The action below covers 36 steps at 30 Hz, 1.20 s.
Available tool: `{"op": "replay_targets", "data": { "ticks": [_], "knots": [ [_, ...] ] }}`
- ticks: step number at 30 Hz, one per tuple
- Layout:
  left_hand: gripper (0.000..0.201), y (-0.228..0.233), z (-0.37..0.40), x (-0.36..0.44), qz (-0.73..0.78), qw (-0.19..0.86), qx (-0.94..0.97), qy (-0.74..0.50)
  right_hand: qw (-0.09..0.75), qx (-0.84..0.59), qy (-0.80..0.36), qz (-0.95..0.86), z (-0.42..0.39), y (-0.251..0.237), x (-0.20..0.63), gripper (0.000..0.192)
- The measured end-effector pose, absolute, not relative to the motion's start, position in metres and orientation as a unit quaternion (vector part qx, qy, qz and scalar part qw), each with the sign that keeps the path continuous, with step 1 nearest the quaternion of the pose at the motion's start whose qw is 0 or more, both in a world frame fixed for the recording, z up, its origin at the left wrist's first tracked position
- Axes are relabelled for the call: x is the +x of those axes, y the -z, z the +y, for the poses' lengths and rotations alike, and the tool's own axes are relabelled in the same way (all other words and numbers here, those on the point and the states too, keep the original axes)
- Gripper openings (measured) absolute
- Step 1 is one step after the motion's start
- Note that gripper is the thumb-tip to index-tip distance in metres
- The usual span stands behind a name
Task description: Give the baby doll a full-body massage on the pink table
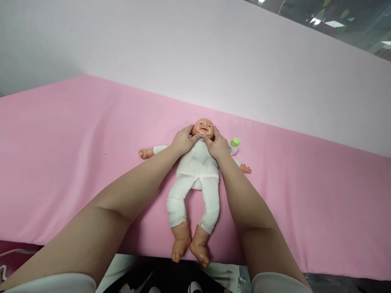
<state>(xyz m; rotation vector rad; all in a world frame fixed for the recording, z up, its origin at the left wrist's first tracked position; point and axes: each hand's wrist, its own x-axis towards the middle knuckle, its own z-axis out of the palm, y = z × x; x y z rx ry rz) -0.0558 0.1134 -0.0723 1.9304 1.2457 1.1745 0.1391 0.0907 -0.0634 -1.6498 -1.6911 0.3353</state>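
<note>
A baby doll point(198, 160) with a white cloth body lies on its back, its bare feet reaching the near edge of the pink-covered table. My left hand point(183, 141) is wrapped around one side of the doll's neck and lower head, thumb at the chin. On the opposite side, my right hand point(217, 143) grips in the same way, and the two thumbs nearly meet below the chin. The fingers behind the head are hidden. Just beyond my right hand lies a small bottle with a green cap point(234, 142), partly covered by that hand.
A pink cloth point(76, 162) with soft folds covers the table. Behind it rises a pale wall point(195, 53), with a glass pane point(336, 24) at the upper right. A white cable point(18, 252) shows at the lower left.
</note>
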Motion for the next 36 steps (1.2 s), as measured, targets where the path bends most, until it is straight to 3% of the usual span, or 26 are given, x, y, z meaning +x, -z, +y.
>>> {"op": "replay_targets", "data": {
  "ticks": [10,22,25,30,36],
  "knots": [
    [0.059,0.086,0.121,-0.058,0.491,0.292,0.675,-0.466,0.391,-0.590,-0.158,-0.689,0.097,0.075,0.150,0.081],
    [0.054,0.094,0.131,-0.056,0.463,0.328,0.649,-0.507,0.424,-0.595,-0.134,-0.669,0.094,0.081,0.151,0.072],
    [0.057,0.090,0.127,-0.057,0.465,0.333,0.651,-0.499,0.407,-0.606,-0.131,-0.671,0.093,0.078,0.151,0.076],
    [0.076,0.082,0.119,-0.057,0.480,0.340,0.659,-0.469,0.363,-0.627,-0.116,-0.680,0.089,0.070,0.146,0.100],
    [0.071,0.082,0.119,-0.055,0.475,0.358,0.646,-0.479,0.380,-0.640,-0.138,-0.653,0.091,0.070,0.145,0.101]
  ]
}}
